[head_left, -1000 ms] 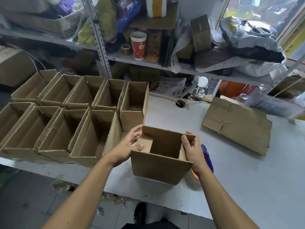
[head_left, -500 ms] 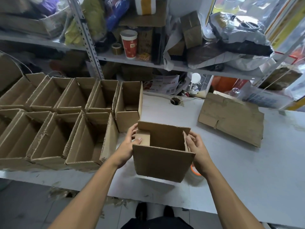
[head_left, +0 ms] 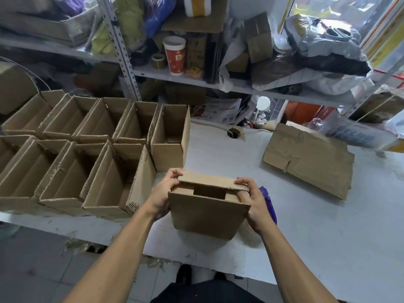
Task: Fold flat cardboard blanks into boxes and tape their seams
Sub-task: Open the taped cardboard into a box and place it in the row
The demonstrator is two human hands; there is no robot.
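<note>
Only unreadable print: red cup (head_left: 175, 55)

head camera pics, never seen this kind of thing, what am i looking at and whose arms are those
The pictures come from a camera worn on a person's head, looking forward and down, so the two bare arms are the wearer's own. There is no machine here. Both hands hold one cardboard box at the near edge of a white table: the left hand and the right hand curl over its far flap, pressing it down over the opening. To the left stand two rows of open boxes, already folded. To the right lies a flat cardboard blank. Something purple shows behind the right hand; I cannot tell what it is. Cluttered shelves stand behind.
</note>
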